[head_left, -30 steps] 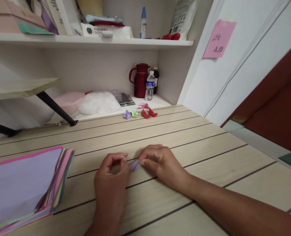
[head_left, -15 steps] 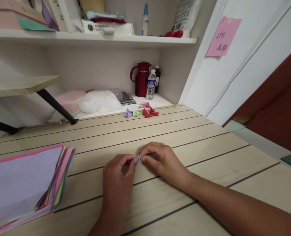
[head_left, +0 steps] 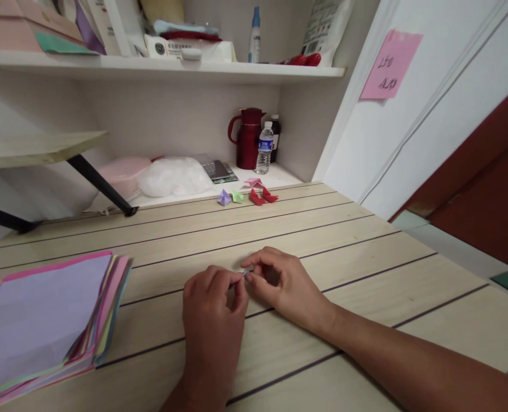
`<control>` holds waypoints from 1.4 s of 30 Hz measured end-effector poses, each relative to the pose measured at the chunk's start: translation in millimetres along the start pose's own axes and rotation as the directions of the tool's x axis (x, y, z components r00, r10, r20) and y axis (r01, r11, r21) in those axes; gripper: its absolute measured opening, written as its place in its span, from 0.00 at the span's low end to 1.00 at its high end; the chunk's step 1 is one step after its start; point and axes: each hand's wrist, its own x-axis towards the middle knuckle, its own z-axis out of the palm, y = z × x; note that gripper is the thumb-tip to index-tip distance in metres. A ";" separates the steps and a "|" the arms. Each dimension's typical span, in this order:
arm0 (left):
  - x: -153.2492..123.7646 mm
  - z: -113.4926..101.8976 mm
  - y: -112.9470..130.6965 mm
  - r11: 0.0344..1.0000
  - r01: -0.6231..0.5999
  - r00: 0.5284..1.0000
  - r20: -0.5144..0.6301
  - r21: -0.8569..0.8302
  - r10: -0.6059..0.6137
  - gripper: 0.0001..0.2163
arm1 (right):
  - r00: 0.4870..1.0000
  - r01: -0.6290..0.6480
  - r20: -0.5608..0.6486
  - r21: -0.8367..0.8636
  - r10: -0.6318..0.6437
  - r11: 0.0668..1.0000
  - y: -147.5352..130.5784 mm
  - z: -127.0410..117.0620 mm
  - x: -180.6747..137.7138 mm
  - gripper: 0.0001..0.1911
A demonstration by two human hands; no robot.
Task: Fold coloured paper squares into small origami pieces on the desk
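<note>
My left hand (head_left: 214,312) and my right hand (head_left: 280,283) meet fingertip to fingertip over the wooden table (head_left: 365,269). Both pinch a small folded purple paper piece (head_left: 245,274), of which only a sliver shows between the fingers. At my left lies a stack of coloured paper sheets (head_left: 43,315), lilac on top. Several small folded paper figures lie at the table's far edge: a purple one (head_left: 223,198), a green one (head_left: 237,196), red ones (head_left: 261,197) and a pink one (head_left: 252,182).
Behind the table a low white shelf holds a dark red jug (head_left: 247,138), a water bottle (head_left: 264,148), a white plastic bag (head_left: 174,176) and a pink container (head_left: 123,173). A pink note (head_left: 391,57) sticks to the white door. A small raised tabletop (head_left: 39,146) juts at left.
My left hand has closed in onto the purple piece, joining my right hand's pinch. The piece is now almost wholly covered by the fingers.
</note>
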 end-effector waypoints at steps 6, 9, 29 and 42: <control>2.8 -1.2 5.1 0.989 -0.122 0.992 -0.013 0.077 0.124 0.07 | 1.000 0.018 0.005 0.011 -0.018 1.000 -1.1 -0.2 -0.1 0.08; 3.5 -0.5 7.2 0.981 -0.163 0.986 -0.011 0.101 0.165 0.07 | 1.000 0.029 -0.002 0.002 -0.029 1.000 -2.6 -0.7 -0.3 0.08; 3.2 2.2 7.8 0.903 0.334 0.942 0.111 -0.269 -0.316 0.04 | 0.999 -0.007 -0.045 -0.077 0.003 0.997 -6.8 2.4 -0.4 0.08; 3.9 4.3 5.7 0.735 0.566 0.823 0.213 -0.373 -0.526 0.04 | 1.000 -0.024 -0.021 -0.027 0.023 0.999 -6.6 1.7 0.3 0.09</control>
